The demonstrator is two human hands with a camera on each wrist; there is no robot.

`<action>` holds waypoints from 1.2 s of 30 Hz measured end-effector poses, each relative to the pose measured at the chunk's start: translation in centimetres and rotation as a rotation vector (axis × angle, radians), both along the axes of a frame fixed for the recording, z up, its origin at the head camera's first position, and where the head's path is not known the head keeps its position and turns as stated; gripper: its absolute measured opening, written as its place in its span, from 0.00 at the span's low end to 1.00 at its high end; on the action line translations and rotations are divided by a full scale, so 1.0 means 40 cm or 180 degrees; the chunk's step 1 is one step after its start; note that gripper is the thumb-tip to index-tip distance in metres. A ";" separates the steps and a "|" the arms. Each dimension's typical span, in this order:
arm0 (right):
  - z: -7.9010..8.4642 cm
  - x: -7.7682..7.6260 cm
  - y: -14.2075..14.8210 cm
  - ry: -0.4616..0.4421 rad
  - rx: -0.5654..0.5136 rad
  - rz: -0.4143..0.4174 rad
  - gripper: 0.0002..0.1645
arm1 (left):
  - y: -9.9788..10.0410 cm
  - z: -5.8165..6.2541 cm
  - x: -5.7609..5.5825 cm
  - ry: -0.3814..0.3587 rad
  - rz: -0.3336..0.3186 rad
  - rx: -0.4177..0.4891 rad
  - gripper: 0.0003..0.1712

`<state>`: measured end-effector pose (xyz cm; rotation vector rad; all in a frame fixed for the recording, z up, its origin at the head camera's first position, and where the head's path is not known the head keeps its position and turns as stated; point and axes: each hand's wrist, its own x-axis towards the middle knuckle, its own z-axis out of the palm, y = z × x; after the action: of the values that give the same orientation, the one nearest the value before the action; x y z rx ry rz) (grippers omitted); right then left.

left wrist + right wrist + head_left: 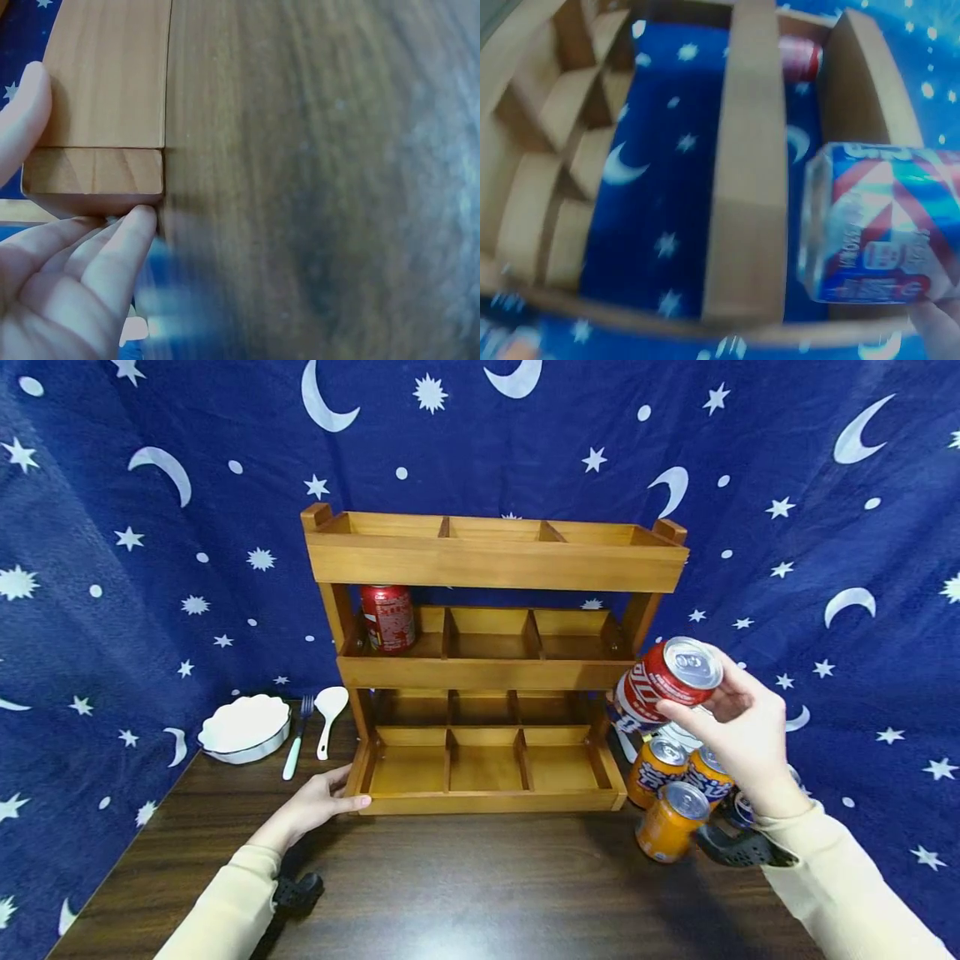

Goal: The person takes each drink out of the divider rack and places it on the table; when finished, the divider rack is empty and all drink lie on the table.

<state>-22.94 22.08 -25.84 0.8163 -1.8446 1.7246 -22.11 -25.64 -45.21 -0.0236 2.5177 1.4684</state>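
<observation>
My right hand (738, 727) grips a red, white and blue soda can (651, 690), tilted, beside the right end of a wooden rack (495, 568). Close up in the right wrist view, the same soda can (889, 225) overlaps the rack's boards, with a fingertip at its side. At the rack's lower left corner my left hand (318, 803) holds on, thumb along the front board and fingers at the side. The left wrist view shows those fingers (124, 255) against the rack's wooden end (94, 171). A red cola can (388, 620) stands in the middle tier's left compartment.
Three orange soda cans (670, 822) stand right of the rack, with a dark can (741, 810) partly hidden behind the right wrist. On the left lie a white scalloped dish (246, 727), a fork (297, 739) and a white spoon (328, 714). A blue star-patterned cloth hangs behind.
</observation>
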 end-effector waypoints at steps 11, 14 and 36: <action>-0.113 0.084 0.225 -0.0623 0.1225 -0.1607 0.36 | -0.003 0.004 -0.006 0.0076 -0.0110 -0.0043 0.49; -0.145 0.094 0.276 -0.0736 0.1213 -0.1690 0.36 | -0.003 0.005 -0.008 0.0071 -0.0121 -0.0061 0.49; -0.487 0.052 0.410 -0.1249 0.1226 -0.1760 0.43 | 0.001 0.003 -0.004 -0.0018 -0.0021 -0.0270 0.51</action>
<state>-20.85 38.50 -45.32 0.0530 -2.4181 1.2487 -22.28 -25.59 -45.09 -0.0336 2.5714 1.3563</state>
